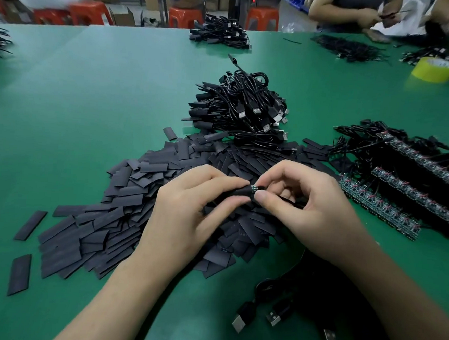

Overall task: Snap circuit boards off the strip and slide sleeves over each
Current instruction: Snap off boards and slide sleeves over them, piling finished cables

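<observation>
Here, bench (pixel 90 94): green work surface; stock lies in an arc round the worker, probably so that each item is within reach.
Sleeve pile (pixel 125 197): loose flat black sleeves, too many to count, directly under the hands. Judged to be placed there for quick picking.
Finished heap (pixel 243 112): one mound of sleeved cables behind the pile, out of the working zone.
Board strips (pixel 391 205): three rows distinguishable on the right, wires attached; more may be hidden.
Near cables (pixel 274 314): four USB plugs visible at the near edge.
Left hand (pixel 188 209): thumb and fingers pinch one sleeve, steadying it.
Right hand (pixel 308 202): thumb and forefinger pinch the board's cable end — apparently feeding it in.
Sleeve (pixel 239 193): one, held above the pile.
Circuit board (pixel 254 189): one; its green edge shows at the sleeve mouth between both hands — the rest is hidden.
</observation>
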